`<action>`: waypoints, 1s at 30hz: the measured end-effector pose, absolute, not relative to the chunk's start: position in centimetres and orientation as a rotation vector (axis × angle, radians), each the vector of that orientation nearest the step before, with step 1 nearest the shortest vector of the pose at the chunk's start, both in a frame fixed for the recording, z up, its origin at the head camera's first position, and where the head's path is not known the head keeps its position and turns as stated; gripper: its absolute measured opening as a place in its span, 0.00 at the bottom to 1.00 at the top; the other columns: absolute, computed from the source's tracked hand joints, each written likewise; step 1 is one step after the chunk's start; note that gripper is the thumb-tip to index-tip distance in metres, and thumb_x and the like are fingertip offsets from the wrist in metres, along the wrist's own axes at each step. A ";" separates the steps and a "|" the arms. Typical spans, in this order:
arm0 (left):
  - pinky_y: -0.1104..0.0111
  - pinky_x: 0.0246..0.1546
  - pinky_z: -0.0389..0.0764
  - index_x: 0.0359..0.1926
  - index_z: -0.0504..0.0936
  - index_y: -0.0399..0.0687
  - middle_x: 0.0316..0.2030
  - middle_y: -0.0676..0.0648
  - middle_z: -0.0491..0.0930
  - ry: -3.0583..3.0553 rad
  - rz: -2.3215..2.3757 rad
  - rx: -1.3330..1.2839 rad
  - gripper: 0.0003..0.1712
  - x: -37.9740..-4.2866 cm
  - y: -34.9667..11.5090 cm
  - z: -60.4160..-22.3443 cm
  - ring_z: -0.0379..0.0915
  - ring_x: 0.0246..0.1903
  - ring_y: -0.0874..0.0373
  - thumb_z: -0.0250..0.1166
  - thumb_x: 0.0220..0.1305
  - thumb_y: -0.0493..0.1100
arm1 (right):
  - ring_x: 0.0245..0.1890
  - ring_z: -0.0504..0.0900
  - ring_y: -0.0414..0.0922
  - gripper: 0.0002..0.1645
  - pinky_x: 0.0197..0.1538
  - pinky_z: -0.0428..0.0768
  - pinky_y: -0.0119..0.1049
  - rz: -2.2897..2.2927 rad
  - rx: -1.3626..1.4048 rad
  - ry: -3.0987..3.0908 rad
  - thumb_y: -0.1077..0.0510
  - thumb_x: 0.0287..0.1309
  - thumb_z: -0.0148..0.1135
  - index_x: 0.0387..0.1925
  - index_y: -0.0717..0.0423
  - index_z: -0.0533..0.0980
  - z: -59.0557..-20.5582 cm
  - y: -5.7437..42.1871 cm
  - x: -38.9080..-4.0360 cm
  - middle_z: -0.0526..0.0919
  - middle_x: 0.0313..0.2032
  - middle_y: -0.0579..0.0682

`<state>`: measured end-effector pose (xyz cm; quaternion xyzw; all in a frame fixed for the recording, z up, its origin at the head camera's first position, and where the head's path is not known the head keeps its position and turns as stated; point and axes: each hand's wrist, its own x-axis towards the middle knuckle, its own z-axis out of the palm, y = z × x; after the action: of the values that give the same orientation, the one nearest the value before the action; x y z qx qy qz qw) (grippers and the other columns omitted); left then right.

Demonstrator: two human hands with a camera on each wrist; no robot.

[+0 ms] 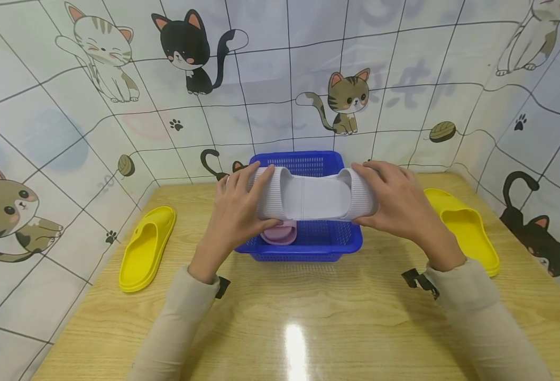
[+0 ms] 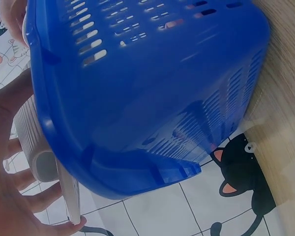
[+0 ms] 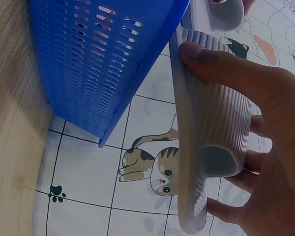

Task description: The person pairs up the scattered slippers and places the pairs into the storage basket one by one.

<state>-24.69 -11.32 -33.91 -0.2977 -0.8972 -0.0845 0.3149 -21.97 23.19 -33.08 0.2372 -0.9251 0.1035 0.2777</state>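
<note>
"Head view: fingers' state?"
"Left hand (image 1: 236, 205) and right hand (image 1: 396, 201) each gripping an end of the white slippers (image 1: 315, 197)."
"Location?"
"Over the blue basket (image 1: 324, 248), pink item (image 1: 280, 236) inside; yellow slippers (image 1: 143, 256) flank it on the tabletop (image 1: 260, 317)."

A basket (image 1: 294, 257) stands on the worktop (image 1: 346, 317) before the wall (image 1: 270, 79), between a left slipper (image 1: 147, 248) and a right slipper (image 1: 470, 233). A third slipper (image 1: 280, 235) sits inside it at left, a pair of slippers (image 1: 324, 197) above.

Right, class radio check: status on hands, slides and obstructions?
Left hand and right hand gripping white ribbed-strap slides. Slides held over blue basket. Pink slipper in basket, possibly in the way.
</note>
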 end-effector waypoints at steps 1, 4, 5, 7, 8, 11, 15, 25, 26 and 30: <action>0.36 0.65 0.67 0.77 0.63 0.58 0.74 0.40 0.65 -2.363 -0.225 -0.785 0.68 -24.7 -11.3 -33.9 0.64 0.70 0.41 0.85 0.35 0.68 | 0.63 0.73 0.64 0.69 0.62 0.71 0.67 0.276 0.637 -2.484 0.42 0.23 0.92 0.71 0.53 0.69 -33.1 23.1 -22.0 0.75 0.65 0.62; 0.37 0.65 0.67 0.77 0.63 0.58 0.74 0.40 0.65 -2.361 -0.230 -0.786 0.69 -24.6 -11.2 -33.9 0.64 0.70 0.41 0.85 0.35 0.68 | 0.63 0.73 0.64 0.69 0.63 0.71 0.66 0.275 0.638 -2.491 0.42 0.23 0.92 0.72 0.53 0.69 -33.0 23.0 -21.9 0.75 0.65 0.63; 0.37 0.65 0.68 0.77 0.63 0.58 0.74 0.40 0.65 -2.360 -0.228 -0.786 0.69 -24.6 -11.2 -33.9 0.64 0.70 0.41 0.85 0.35 0.68 | 0.64 0.73 0.64 0.69 0.63 0.70 0.66 0.275 0.639 -2.494 0.42 0.23 0.92 0.72 0.53 0.69 -32.9 23.0 -21.9 0.75 0.65 0.63; 0.38 0.65 0.67 0.77 0.63 0.59 0.74 0.40 0.65 -2.360 -0.224 -0.782 0.69 -24.5 -11.2 -33.9 0.64 0.70 0.41 0.85 0.35 0.68 | 0.64 0.72 0.64 0.69 0.63 0.70 0.66 0.278 0.639 -2.498 0.42 0.23 0.92 0.72 0.53 0.69 -32.9 22.9 -21.9 0.74 0.66 0.63; 0.38 0.65 0.67 0.77 0.63 0.59 0.74 0.40 0.65 -2.360 -0.222 -0.778 0.69 -24.5 -11.1 -33.9 0.64 0.70 0.41 0.85 0.34 0.68 | 0.64 0.72 0.64 0.69 0.64 0.70 0.66 0.279 0.638 -2.499 0.42 0.23 0.92 0.72 0.53 0.69 -32.9 22.9 -21.9 0.74 0.66 0.64; 0.38 0.65 0.67 0.77 0.63 0.59 0.74 0.40 0.66 -2.361 -0.221 -0.771 0.69 -24.4 -11.0 -33.9 0.65 0.69 0.41 0.85 0.34 0.68 | 0.64 0.72 0.64 0.69 0.63 0.70 0.66 0.281 0.636 -2.498 0.42 0.23 0.92 0.72 0.53 0.69 -32.9 22.8 -21.8 0.74 0.66 0.64; 0.38 0.65 0.68 0.77 0.62 0.59 0.74 0.40 0.66 -2.366 -0.214 -0.773 0.69 -24.2 -10.7 -33.8 0.65 0.69 0.41 0.84 0.35 0.69 | 0.64 0.72 0.64 0.69 0.62 0.71 0.66 0.283 0.634 -2.499 0.42 0.24 0.92 0.72 0.51 0.69 -33.0 22.7 -21.7 0.74 0.65 0.63; 0.39 0.62 0.70 0.78 0.62 0.57 0.73 0.38 0.67 -2.370 -0.172 -0.772 0.69 -24.1 -10.3 -34.0 0.67 0.68 0.41 0.83 0.36 0.72 | 0.64 0.72 0.64 0.68 0.64 0.70 0.68 0.281 0.642 -2.510 0.42 0.25 0.91 0.72 0.51 0.68 -33.1 22.3 -21.7 0.74 0.65 0.62; 0.39 0.62 0.70 0.78 0.61 0.57 0.73 0.38 0.67 -2.371 -0.168 -0.772 0.69 -24.2 -10.3 -34.0 0.67 0.68 0.40 0.83 0.36 0.72 | 0.65 0.72 0.64 0.68 0.64 0.70 0.68 0.285 0.641 -2.512 0.42 0.25 0.91 0.72 0.51 0.68 -33.1 22.2 -21.7 0.74 0.65 0.62; 0.39 0.62 0.70 0.78 0.61 0.58 0.73 0.38 0.66 -2.379 -0.148 -0.766 0.70 -24.1 -10.3 -34.0 0.67 0.68 0.40 0.81 0.37 0.74 | 0.65 0.71 0.64 0.68 0.65 0.69 0.68 0.285 0.640 -2.516 0.42 0.25 0.91 0.72 0.51 0.68 -33.1 22.1 -21.7 0.74 0.65 0.62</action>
<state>-24.12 -10.31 -34.00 -0.2906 -0.9023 -0.0561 0.3136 -21.73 22.09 -33.09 0.2366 -0.9297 0.1053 0.2619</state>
